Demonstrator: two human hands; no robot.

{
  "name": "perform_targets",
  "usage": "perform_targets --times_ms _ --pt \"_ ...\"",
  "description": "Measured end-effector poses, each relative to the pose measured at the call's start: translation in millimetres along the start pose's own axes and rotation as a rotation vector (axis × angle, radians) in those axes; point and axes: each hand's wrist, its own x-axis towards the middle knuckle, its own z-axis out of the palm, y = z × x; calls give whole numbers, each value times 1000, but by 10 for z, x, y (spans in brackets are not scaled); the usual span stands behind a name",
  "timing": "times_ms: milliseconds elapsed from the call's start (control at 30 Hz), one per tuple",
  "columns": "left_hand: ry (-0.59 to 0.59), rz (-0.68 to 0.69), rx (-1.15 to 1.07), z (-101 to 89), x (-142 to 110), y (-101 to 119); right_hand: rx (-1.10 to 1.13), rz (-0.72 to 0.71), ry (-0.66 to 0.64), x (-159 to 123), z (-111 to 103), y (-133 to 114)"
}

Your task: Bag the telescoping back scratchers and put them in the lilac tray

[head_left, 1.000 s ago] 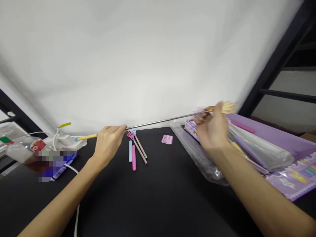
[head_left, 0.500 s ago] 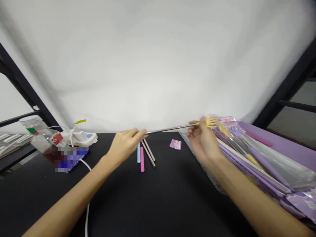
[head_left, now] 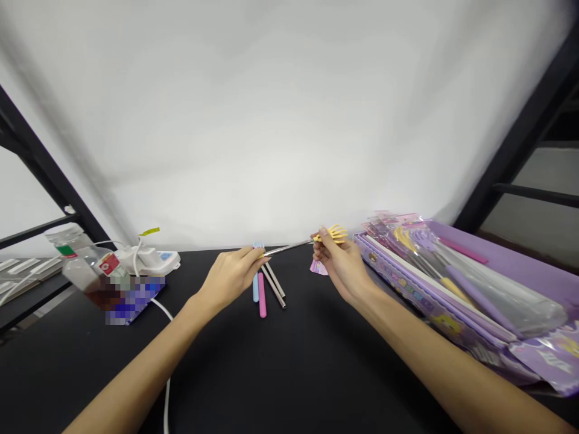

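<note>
Yellow scratcher, head view: we see a slim silvery rod (head_left: 292, 246) with a yellow, splayed, claw-like head (head_left: 336, 232) on the yellow scratcher.
Place: it hangs above the black counter (head_left: 289, 374), between both hands, tilted slightly up to the right.
Left hand (head_left: 233, 274): we find its fingers closed around the handle end.
Right hand (head_left: 340, 262): thumb and fingers pinch the base of the claw.
Bare rod: we see less of it than half a second ago; the hands sit closer together.
Pink card (head_left: 318, 268): now partly hidden behind the right hand.
</note>
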Motion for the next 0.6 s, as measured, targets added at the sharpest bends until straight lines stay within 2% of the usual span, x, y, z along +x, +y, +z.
perform_targets --times_ms 200,267,333,400,433,533,600 --pt "-111 -124 -296 -73 135 362 -108 -35 -165 -129 136 81" --pt "-150 -136 -298 -80 142 404 -151 -45 -187 -151 144 57" --pt "-161 -115 -258 -61 123 351 -182 -37 -182 -130 116 -9" --pt "-139 -96 -171 -42 85 199 -153 -51 -106 -52 47 -119" --pt "-114 -96 -109 -39 63 101 -111 -68 -35 6 -1 -184" --pt "-61 -157 144 -61 19 -159 100 -163 287 185 -145 -345" --pt "-57 -153 291 -69 24 -205 180 -162 368 237 -186 -367"
